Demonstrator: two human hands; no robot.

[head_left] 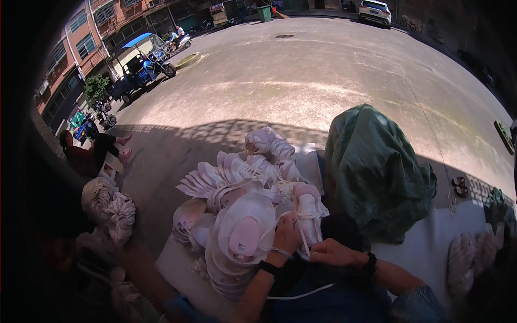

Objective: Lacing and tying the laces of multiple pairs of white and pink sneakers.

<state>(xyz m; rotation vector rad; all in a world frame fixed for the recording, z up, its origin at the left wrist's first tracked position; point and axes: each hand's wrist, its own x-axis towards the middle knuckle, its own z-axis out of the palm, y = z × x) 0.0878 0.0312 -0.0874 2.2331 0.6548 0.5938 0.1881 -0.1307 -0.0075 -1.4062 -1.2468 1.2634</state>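
A pale pink and white shoe upper (307, 203) lies in front of me, with its tongue pointing away and white laces across its front. At its left edge is my left hand (287, 235), closed with the fingertips on a white shoelace. My right hand (328, 252) is closed in a pinch at the near end of the upper, on a shoelace that runs up along the front. A long white lace end (301, 295) hangs across my lap. Beside my left hand stands a stack of nested shoe uppers (245, 237) with pink insides.
More uppers (215, 175) are heaped beyond the stack. A green sack (371, 167) stands to the right, and sandals (460, 187) lie past it. Bundled uppers (110, 207) sit at left near a seated person (91, 153). A blue three-wheeler (142, 67) is parked farther off.
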